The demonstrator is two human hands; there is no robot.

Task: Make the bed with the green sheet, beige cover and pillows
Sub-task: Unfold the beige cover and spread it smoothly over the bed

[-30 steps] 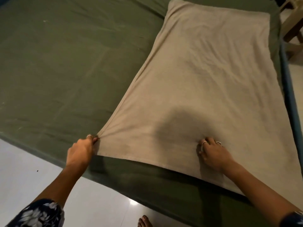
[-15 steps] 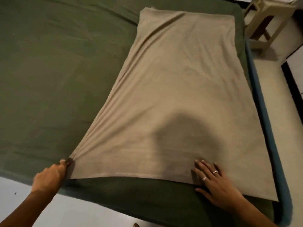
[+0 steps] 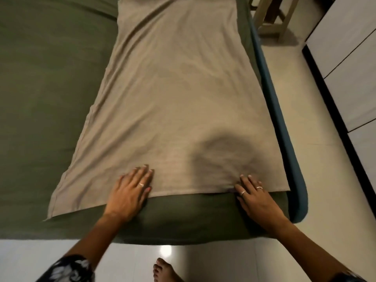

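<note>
Hands: left hand [image 3: 130, 192] and right hand [image 3: 257, 197], both flat with fingers straight, gripping nothing, resting palm-down across the near hem of the beige cover [image 3: 179, 94]. Fingertips lie on the cover; palms lie on the green sheet [image 3: 46, 82] just below the hem. Cover: spread lengthwise along the bed's right side, its near-left corner well left of the left hand. Far end cut off by the frame's top edge; no pillows in view. Blue bed edge [image 3: 284, 139] runs along the right. Wooden stool [image 3: 270, 19], partly cropped, stands on pale glossy floor [image 3: 317, 159]. Bare foot [image 3: 164, 270] below.
</note>
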